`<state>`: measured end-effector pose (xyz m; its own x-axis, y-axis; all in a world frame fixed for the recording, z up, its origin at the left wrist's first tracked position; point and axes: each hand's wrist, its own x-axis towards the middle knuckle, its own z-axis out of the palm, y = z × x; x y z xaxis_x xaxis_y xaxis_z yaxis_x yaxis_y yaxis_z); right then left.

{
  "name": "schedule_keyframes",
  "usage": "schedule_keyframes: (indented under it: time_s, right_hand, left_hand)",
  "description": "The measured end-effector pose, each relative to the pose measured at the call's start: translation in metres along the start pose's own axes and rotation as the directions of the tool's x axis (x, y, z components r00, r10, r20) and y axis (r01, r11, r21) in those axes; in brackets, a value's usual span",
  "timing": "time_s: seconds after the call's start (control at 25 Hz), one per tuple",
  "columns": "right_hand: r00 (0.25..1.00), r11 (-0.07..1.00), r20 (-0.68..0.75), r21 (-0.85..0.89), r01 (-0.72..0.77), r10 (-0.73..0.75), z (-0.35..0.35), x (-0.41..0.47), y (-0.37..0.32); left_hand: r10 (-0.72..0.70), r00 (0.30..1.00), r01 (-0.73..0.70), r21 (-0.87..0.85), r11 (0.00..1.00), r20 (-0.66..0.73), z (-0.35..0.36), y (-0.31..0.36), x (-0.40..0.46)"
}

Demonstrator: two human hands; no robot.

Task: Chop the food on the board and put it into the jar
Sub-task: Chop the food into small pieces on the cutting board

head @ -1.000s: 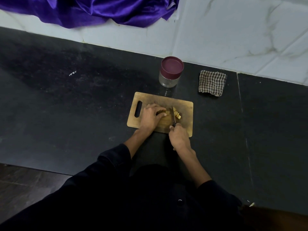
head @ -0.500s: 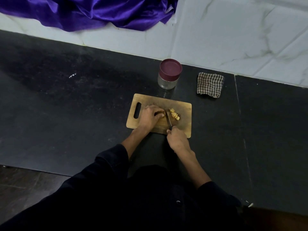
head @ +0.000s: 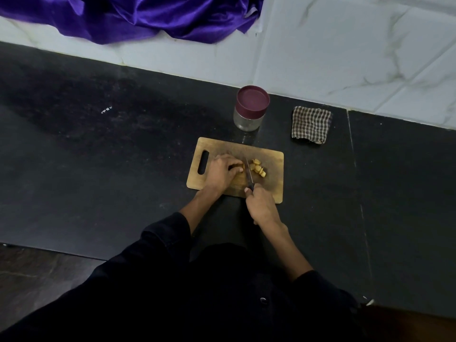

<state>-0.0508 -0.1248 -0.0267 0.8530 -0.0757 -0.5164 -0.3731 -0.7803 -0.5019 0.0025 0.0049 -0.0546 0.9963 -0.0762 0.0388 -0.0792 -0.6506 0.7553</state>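
Observation:
A wooden cutting board [head: 271, 159] with a handle slot lies on the black counter. Several yellow cut pieces [head: 258, 168] sit in a small heap right of the knife [head: 249, 172]. My right hand [head: 261, 206] grips the knife handle at the board's near edge, blade pointing away across the board. My left hand [head: 223, 171] holds the uncut piece of food with curled fingers just left of the blade; that piece is mostly hidden under the fingers. A glass jar [head: 250, 108] with a maroon lid on stands behind the board.
A folded checked cloth [head: 311, 124] lies right of the jar near the white marble wall. Purple satin fabric [head: 148, 18] hangs over the wall at the back left. The black counter [head: 98, 156] stretches wide to the left and right.
The knife blade has shifted left, closer to my left fingers, leaving more cut pieces to its right. My left hand has stayed on the food.

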Motion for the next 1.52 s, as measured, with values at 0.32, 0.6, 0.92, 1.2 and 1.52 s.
schedule_keyframes:
  time_s: [0.32, 0.6, 0.92, 1.2, 1.52]
  right_hand:
    - [0.999, 0.999, -0.028, 0.011, 0.034, -0.033, -0.002, 0.001, -0.001]
    - [0.999, 0.998, -0.04, -0.054, 0.025, -0.028, 0.006, 0.002, -0.004]
    - [0.997, 0.992, -0.075, -0.129, -0.007, -0.002, 0.014, 0.003, -0.009]
    - [0.999, 0.984, -0.028, -0.17, -0.05, 0.046, 0.011, 0.008, -0.019]
    - [0.997, 0.997, -0.03, -0.045, -0.07, 0.069, 0.007, 0.009, -0.01]
  left_hand:
    - [0.007, 1.0, -0.007, -0.003, 1.0, 0.002, 0.0, -0.002, 0.0]
    - [-0.025, 1.0, 0.025, 0.004, 1.0, 0.006, 0.002, -0.004, 0.002]
    - [-0.063, 0.998, 0.063, -0.009, 0.998, -0.011, 0.005, -0.003, 0.003]
    - [-0.055, 0.998, 0.055, -0.023, 0.998, -0.016, 0.005, -0.003, 0.003]
    - [-0.058, 0.998, 0.057, -0.029, 0.998, -0.031, 0.006, -0.003, 0.001]
